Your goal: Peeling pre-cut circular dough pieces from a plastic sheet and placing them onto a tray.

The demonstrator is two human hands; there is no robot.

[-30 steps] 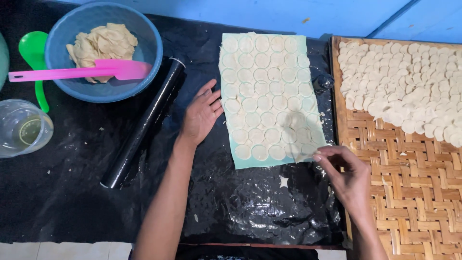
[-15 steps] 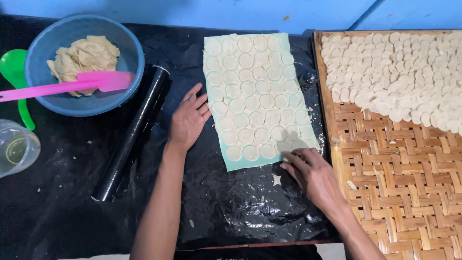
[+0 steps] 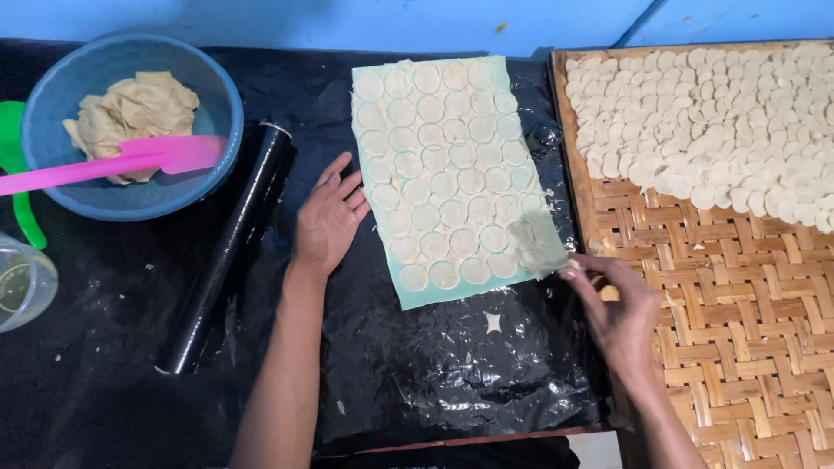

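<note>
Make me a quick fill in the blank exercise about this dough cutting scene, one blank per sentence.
1. The pink spatula rests across the ____ plastic bowl.
2. The left hand lies flat between the black rolling pin and the ____ sheet of cut dough.
3. The loose dough discs lie on the woven ____ tray.

Missing words: blue; pale green; bamboo

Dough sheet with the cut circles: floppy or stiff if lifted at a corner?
Probably floppy: the dough sheet looks thin, and its corner droops from the right hand. Likely tears along the cut circles. The left hand pressed beside it suggests it may slide.
</note>
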